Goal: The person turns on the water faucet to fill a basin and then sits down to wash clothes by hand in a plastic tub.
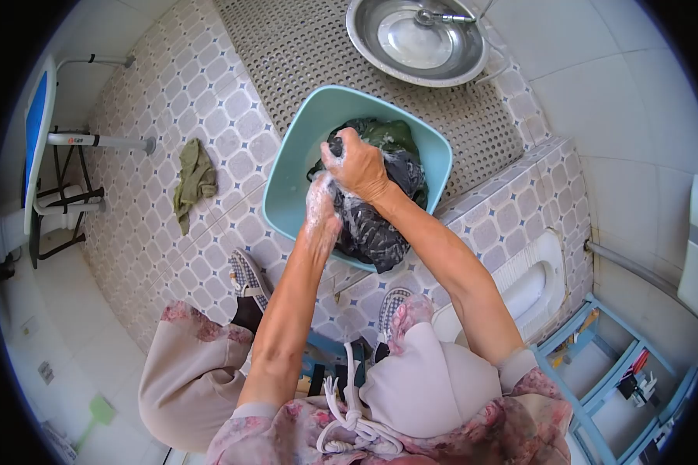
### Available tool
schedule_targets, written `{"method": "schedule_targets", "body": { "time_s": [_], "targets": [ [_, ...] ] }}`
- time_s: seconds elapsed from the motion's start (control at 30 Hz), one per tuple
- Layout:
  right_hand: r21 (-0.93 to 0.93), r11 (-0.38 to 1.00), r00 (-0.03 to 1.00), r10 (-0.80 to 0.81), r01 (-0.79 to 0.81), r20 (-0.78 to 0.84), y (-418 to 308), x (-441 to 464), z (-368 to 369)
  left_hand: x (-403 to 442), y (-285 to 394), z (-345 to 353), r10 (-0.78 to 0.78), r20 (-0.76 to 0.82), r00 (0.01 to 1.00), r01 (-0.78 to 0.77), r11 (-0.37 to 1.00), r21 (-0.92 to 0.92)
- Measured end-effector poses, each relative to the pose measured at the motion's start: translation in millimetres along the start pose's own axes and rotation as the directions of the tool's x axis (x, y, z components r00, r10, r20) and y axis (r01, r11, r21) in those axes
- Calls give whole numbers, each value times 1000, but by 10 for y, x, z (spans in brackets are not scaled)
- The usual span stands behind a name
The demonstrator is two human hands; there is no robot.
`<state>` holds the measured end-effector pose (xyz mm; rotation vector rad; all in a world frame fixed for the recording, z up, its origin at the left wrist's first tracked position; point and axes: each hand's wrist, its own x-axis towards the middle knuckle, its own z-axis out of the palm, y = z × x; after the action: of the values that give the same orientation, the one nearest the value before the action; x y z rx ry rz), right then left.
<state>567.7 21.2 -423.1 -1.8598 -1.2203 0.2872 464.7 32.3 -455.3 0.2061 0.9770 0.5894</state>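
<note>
teal basin point(281, 180), blue-dotted grey-and-white floor tiles point(248, 122), olive cloth point(195, 180), checkered slippers point(248, 275)

Got dk wet laundry point(374, 232) bunched in teal basin point(284, 183), upper ctr of frame.
Looks blk/dk gray & wrinkled, w/ dk green at pile's upper rt; carries white suds on left side, mid-height. Covers mostly ctr & rt of basin, laps onto rim at btm. Lies in squarish shape w/ rounded corners, open side up; can't tell no. of pcs.
</note>
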Motion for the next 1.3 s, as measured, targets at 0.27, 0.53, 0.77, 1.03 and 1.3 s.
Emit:
{"method": "schedule_targets", "body": {
  "time_s": [0.27, 0.53, 0.77, 1.03, 1.3],
  "targets": [
    [174, 868, 881, -473, 466, 1, -388, -436, 59, 128, -148, -539, 144, 234, 962, -105, 980, -171],
    [-306, 950, 992, -19, 57, 124, 591, 256, -345, -247, 404, 232, 56, -18, 998, -52, 988, 148],
    [-38, 957, 775, -208, 286, 596, -57, 122, -635, -277, 652, 334, 402, 151, 903, -421, 761, 493],
    [358, 789, 830, 317, -499, 459, 173, 56, -1013, -493, 35, 0, 267, 369, 890, -453, 444, 773],
    [828, 420, 883, 436, -372, 176, 544, -5, -1206, -574, -169, -168, 402, 402, 823, -562, 468, 682]
  ]
}}
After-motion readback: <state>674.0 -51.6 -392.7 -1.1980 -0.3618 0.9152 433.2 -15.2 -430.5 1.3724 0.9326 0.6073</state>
